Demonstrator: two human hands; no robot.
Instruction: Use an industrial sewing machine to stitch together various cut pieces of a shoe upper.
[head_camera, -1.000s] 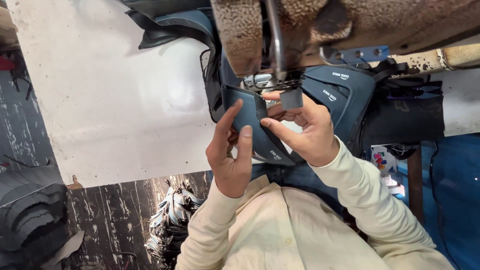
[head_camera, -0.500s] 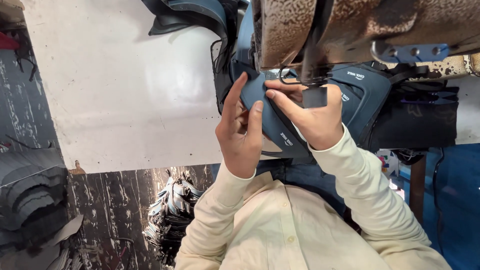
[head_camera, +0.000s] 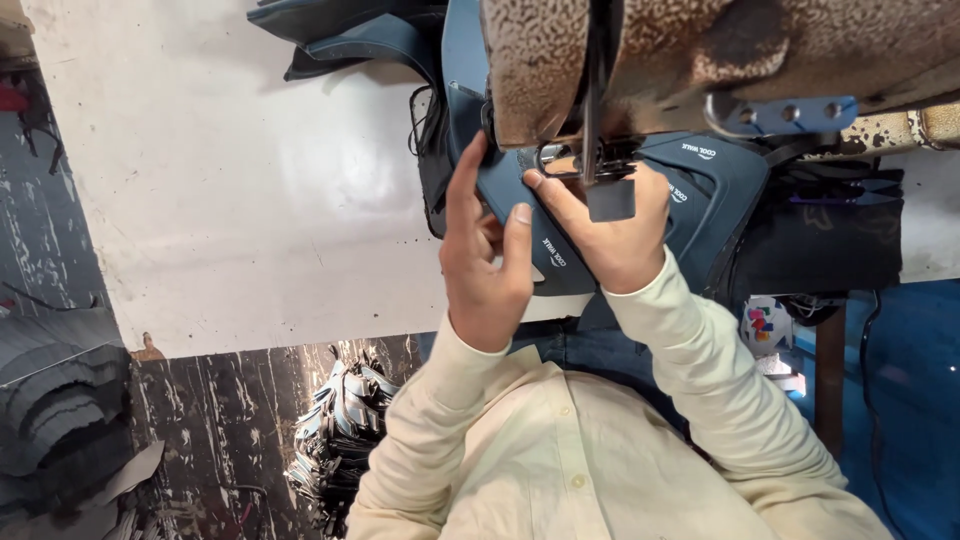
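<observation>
Two hands press one blue-grey shoe upper piece (head_camera: 600, 230) flat on a pale, scuffed worktop (head_camera: 230, 170) under a sewing machine.

Far to the left of the fingers: grey curved sheets stacked on the floor (head_camera: 50, 390). Below the left wrist: a heap of shiny silver-black cut pieces (head_camera: 335, 440) on dark streaked boards.

Left hand (head_camera: 485, 265): fingers (head_camera: 466, 185) long and spread, laid flat along the piece's left edge, thumb pointing up beside them.

Right hand (head_camera: 610, 235): fingers pressed together, tips bearing down on the smooth, stiff material right beside the metal presser foot (head_camera: 590, 160).

Above both sets of fingers: machine head (head_camera: 700, 50), mottled brown, rough-textured, rounded. More dark curved pieces lie up-left of the fingers (head_camera: 350, 35).

To the right of the fingers: black fabric stack (head_camera: 830, 240) at the worktop edge. Cream shirt sleeves (head_camera: 700, 380) cover both arms.
</observation>
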